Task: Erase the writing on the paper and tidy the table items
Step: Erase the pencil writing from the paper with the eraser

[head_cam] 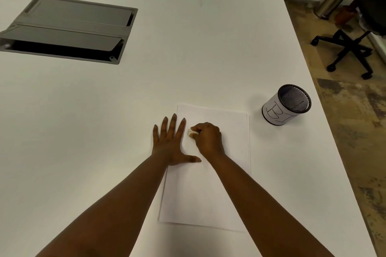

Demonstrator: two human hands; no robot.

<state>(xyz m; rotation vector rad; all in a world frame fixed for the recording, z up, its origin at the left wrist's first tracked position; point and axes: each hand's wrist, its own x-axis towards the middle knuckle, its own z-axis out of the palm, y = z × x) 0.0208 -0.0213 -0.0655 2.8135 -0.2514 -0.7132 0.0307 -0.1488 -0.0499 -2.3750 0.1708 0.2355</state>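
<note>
Evidently the left hand (170,142) lies flat with fingers spread, palm pressing the left edge of the paper (208,183), likely to stop the sheet sliding. Just beside its index finger, the right hand (208,137) curls closed around a small white eraser (190,132), pinched at the fingertips and touching the sheet. The paper's long axis runs away from the person. No writing is discernible. A mesh cup (286,104) stands well apart, beyond the right knuckles.
</note>
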